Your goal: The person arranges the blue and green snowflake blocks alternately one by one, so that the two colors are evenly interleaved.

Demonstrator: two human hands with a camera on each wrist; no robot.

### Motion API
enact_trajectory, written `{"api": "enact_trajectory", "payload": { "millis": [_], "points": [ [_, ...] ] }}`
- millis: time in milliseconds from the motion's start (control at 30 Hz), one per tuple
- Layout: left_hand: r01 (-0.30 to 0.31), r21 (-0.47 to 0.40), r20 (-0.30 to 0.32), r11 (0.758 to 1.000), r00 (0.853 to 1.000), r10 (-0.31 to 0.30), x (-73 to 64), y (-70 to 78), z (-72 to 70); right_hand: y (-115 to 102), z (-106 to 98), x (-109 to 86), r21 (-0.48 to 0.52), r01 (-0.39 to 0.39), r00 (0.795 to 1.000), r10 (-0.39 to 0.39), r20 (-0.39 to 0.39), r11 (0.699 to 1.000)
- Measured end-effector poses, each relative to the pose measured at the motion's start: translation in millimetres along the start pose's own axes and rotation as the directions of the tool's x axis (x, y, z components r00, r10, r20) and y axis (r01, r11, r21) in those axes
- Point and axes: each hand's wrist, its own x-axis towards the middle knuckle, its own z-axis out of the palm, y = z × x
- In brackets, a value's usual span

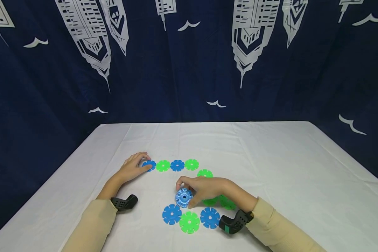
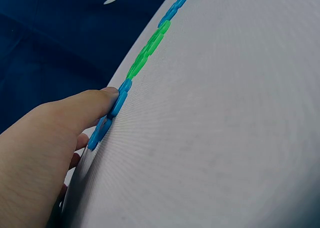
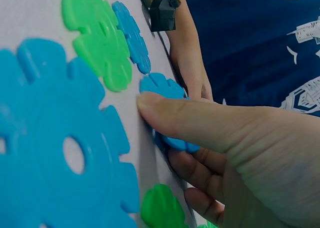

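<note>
Flat plastic discs with notched, petal-like edges lie on the table. My left hand (image 1: 133,168) pinches the blue disc (image 1: 149,163) at the left end of the far row, thumb on the near side and fingers behind. Along that row lie a green disc (image 1: 163,166), a blue disc (image 1: 177,165) and another green disc (image 1: 191,164). My right hand (image 1: 208,187) grips a tilted blue disc (image 1: 183,198) between thumb and fingers. In the right wrist view the thumb covers part of this blue disc (image 3: 161,85).
Nearest me lie a blue disc (image 1: 172,214), a green disc (image 1: 189,222) and a blue disc (image 1: 210,217). More green discs (image 1: 205,173) are partly hidden by the right hand and forearm. Beyond the white cloth-covered table (image 1: 271,150) hangs a dark blue curtain (image 1: 176,77).
</note>
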Motion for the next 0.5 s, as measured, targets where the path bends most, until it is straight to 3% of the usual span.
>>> {"api": "enact_trajectory", "payload": {
  "millis": [300,500],
  "points": [
    [0.003,-0.005,0.0,1.0,1.0,-0.003,0.4,-0.8,0.4,2.6,-3.1,1.7,0.095,0.05,0.998,-0.047,-0.036,0.994],
    [0.003,-0.004,0.003,1.0,1.0,-0.003,0.2,-0.9,-0.2,9.3,-13.4,-0.1,0.164,0.075,0.992,-0.057,-0.113,0.984]
  ]
}}
